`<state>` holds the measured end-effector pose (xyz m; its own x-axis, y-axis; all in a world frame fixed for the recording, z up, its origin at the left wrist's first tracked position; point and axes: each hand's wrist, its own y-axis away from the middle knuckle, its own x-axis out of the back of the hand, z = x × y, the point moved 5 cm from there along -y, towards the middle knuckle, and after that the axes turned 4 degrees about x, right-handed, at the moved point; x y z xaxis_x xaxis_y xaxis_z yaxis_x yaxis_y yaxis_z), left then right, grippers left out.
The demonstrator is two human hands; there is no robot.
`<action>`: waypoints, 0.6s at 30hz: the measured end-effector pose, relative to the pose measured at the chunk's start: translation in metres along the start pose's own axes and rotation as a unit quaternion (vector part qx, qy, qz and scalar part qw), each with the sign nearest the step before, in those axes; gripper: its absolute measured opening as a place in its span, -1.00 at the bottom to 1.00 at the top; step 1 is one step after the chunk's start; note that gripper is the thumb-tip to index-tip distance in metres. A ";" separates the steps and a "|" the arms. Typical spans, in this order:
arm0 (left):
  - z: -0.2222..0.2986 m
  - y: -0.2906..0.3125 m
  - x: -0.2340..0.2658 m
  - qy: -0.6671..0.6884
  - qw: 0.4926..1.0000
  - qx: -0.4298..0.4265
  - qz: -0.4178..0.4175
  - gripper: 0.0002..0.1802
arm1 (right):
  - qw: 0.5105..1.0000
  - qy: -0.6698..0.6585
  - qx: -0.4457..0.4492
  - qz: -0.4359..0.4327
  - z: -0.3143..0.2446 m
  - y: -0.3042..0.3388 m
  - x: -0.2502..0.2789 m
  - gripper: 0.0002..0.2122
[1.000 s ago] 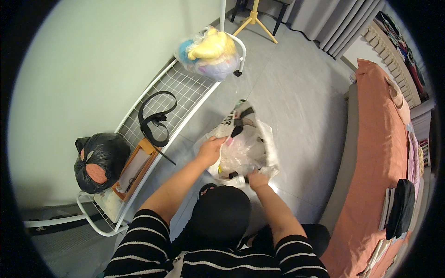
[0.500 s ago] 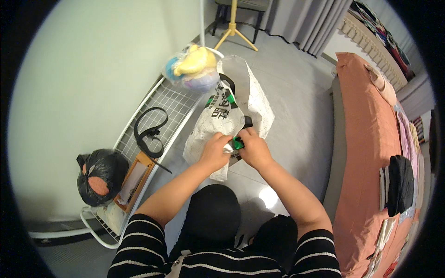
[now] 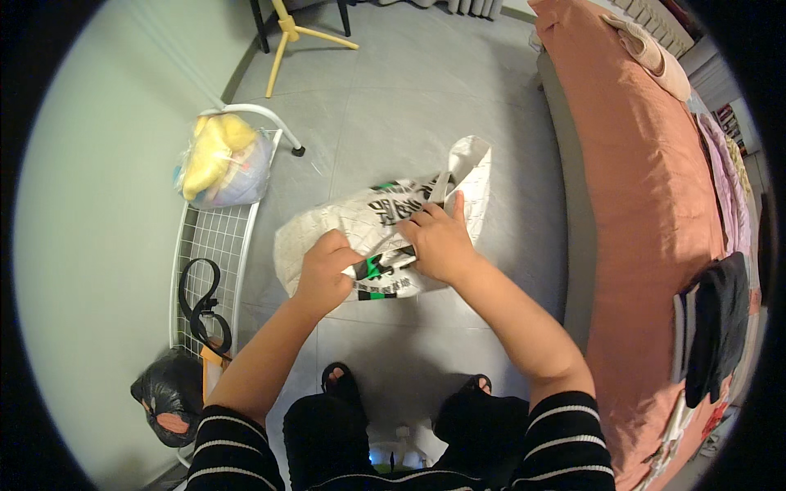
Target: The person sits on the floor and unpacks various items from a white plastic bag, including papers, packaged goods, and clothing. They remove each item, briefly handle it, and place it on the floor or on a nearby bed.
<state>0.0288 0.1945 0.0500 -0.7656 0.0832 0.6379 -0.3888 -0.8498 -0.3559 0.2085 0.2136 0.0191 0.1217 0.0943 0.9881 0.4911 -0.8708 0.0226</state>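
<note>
A white bag (image 3: 315, 233) with black print and green patches is stretched between my hands above the floor, its body creased and its right end standing up in a loose flap. My left hand (image 3: 323, 274) pinches the bag's near edge at the left. Over the upper right part lies my right hand (image 3: 442, 245), fingers curled onto the material beside a pale strap (image 3: 440, 188), thumb pointing away from me. What is inside the bag is hidden.
Along the left wall, a white wire rack (image 3: 237, 237) holds a clear bag of soft toys (image 3: 225, 159), a coiled black belt (image 3: 196, 307) and a black plastic bag (image 3: 172, 397). At right stands a bed (image 3: 634, 213) with folded dark clothes (image 3: 720, 327). A yellow stand (image 3: 289, 37) is at the back.
The bag has gone from upright with its mouth open to lying sideways and flatter. My hands have moved apart, the left one leftward. The view has shifted, showing my feet.
</note>
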 end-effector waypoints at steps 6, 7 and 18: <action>0.051 0.014 0.047 -0.019 0.995 0.102 0.005 -0.66 | 0.991 -0.018 -0.013 0.132 -0.016 0.065 0.042 -0.78; 0.066 0.018 0.055 -0.006 0.992 0.122 -0.006 -0.65 | 0.990 -0.033 -0.025 0.132 -0.021 0.075 0.060 -0.79; 0.328 0.063 0.253 -0.006 0.945 0.323 0.054 -0.58 | 0.981 -0.165 0.004 0.100 -0.146 0.154 0.345 -0.71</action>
<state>-0.0217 -0.0086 0.4129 -0.7760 -0.0254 0.6302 0.0883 -0.9937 0.0687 0.1998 0.0419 0.3854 0.4886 0.0737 0.8694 0.4350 -0.8843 -0.1695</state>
